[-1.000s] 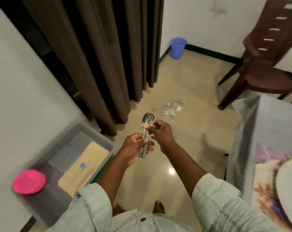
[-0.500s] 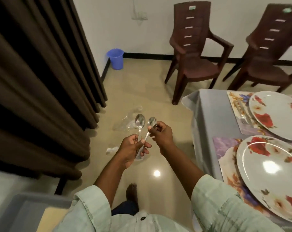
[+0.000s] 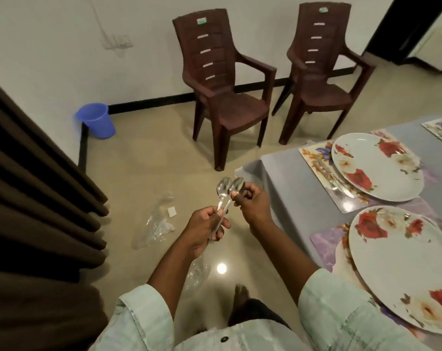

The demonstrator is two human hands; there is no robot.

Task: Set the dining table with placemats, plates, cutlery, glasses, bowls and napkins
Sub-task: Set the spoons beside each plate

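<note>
Two steel spoons stand bowl-up in front of me over the floor. My left hand grips the handles of the left spoon and of the right spoon. My right hand pinches the right spoon just under its bowl. To the right, the table with a grey cloth carries two floral placemats, the far placemat and the near placemat. A rose-patterned plate lies on the far one and another plate on the near one. A fork lies left of the far plate.
Two dark brown plastic chairs, one and the other, stand against the wall. A blue bucket sits in the corner. Clear plastic wrappers lie on the tiled floor. A brown curtain hangs at my left.
My view has turned right, from the grey bin and curtain to the table and chairs. The spoons, first stacked together, are now fanned apart with two bowls showing.
</note>
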